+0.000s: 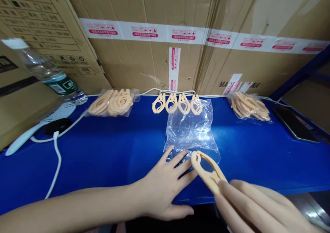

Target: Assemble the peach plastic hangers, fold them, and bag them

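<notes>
My left hand (165, 183) lies palm down with its fingers spread. Its fingertips rest at the near edge of a clear plastic bag (190, 133) on the blue table. Between the fingers of my right hand (254, 203) is a peach plastic folding hanger (210, 181), folded up and held tilted above the table's front edge. Several similar folded hangers (171, 104) stand in a row at the back, the right ones by the far end of the bag.
Bagged hangers lie at the back left (113, 103) and back right (249, 106). A water bottle (55, 76), a hairbrush (55, 114) and a black round device (57, 126) with a white cable are at left. A phone (296, 124) lies at right. Cardboard boxes (144, 64) stand behind.
</notes>
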Action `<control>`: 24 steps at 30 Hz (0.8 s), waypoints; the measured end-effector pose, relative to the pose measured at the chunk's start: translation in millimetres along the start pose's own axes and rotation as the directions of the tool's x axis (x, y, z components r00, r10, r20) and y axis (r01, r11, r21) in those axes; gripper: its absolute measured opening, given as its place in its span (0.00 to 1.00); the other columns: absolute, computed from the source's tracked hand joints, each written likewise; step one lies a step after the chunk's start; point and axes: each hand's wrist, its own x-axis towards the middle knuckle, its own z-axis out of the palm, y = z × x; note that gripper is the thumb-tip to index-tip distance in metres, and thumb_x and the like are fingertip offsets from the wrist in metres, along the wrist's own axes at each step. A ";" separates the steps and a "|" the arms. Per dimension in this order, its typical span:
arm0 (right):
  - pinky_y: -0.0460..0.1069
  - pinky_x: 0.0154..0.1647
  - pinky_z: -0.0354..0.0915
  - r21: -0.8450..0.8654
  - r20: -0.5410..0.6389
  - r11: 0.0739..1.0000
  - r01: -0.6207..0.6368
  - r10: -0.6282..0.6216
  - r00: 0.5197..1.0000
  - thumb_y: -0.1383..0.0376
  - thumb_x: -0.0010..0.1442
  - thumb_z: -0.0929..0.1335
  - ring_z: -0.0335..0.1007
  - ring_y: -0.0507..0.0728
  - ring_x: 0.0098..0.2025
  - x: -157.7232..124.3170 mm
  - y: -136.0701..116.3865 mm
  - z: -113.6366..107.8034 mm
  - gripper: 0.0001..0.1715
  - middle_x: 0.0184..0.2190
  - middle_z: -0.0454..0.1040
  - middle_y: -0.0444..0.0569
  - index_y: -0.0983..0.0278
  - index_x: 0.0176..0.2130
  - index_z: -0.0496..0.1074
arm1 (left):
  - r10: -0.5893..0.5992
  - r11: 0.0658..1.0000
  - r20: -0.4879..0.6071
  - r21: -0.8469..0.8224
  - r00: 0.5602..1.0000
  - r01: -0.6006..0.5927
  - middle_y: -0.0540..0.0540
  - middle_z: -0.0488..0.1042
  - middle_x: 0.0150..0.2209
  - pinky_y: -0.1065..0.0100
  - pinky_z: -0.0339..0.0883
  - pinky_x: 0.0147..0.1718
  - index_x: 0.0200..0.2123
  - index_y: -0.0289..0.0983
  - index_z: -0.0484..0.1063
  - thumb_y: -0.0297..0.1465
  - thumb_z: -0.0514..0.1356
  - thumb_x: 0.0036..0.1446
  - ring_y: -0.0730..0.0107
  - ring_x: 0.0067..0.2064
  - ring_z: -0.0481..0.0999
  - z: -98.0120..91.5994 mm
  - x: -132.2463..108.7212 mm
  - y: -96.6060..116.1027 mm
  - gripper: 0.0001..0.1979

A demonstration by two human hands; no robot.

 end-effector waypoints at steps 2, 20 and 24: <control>0.54 0.32 0.75 -0.125 0.065 0.983 0.137 -0.129 0.989 0.68 0.62 0.64 0.78 0.63 0.40 23.2 3.0 12.1 0.16 0.41 0.82 0.56 0.62 0.44 0.79 | 0.015 1.000 -0.030 0.005 0.999 -0.015 0.34 0.53 0.72 0.29 0.46 0.64 0.72 0.36 0.47 0.54 0.52 0.65 0.33 0.71 0.53 -0.1 0.6 0.3 0.42; 0.52 0.26 0.61 -0.511 0.276 0.845 0.159 -0.014 0.961 0.78 0.54 0.67 0.67 0.62 0.35 49.8 41.5 80.0 0.12 0.28 0.71 0.54 0.66 0.25 0.76 | -0.010 0.998 0.042 -0.056 0.999 0.012 0.37 0.51 0.73 0.30 0.40 0.66 0.73 0.39 0.43 0.56 0.49 0.65 0.35 0.72 0.48 1.6 -0.4 5.0 0.43; 0.54 0.30 0.62 -0.494 0.307 0.853 0.169 -0.011 0.952 0.76 0.56 0.68 0.66 0.62 0.37 51.0 51.1 79.8 0.12 0.30 0.70 0.54 0.65 0.24 0.76 | -0.022 0.998 0.034 -0.062 0.999 0.024 0.38 0.51 0.73 0.29 0.41 0.66 0.73 0.41 0.45 0.56 0.50 0.65 0.37 0.72 0.48 3.4 -1.1 5.1 0.41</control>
